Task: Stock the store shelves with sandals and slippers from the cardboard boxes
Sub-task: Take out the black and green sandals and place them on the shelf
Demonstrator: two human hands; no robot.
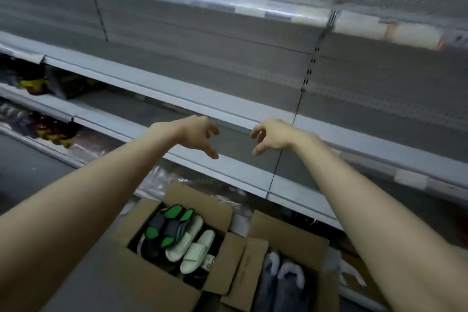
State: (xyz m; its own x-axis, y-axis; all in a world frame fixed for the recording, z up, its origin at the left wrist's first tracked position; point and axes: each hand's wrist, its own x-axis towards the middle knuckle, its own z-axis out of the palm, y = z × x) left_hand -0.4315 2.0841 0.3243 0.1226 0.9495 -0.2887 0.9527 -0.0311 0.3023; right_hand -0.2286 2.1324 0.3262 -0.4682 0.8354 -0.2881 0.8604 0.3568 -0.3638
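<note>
Left hand and right hand hung before front edge of bare grey shelf, fingers loosely apart, gripping nothing. Green-soled sandals and pale slides lay in open cardboard box below (grey slippers boxed alongside). Between loads, apparently; next move called for reaching down for pair.

Two open cardboard boxes side by side on the floor below grey metal shelves. Left box holding green-and-black sandals and pale white slides; right box holding grey fuzzy slippers.
</note>
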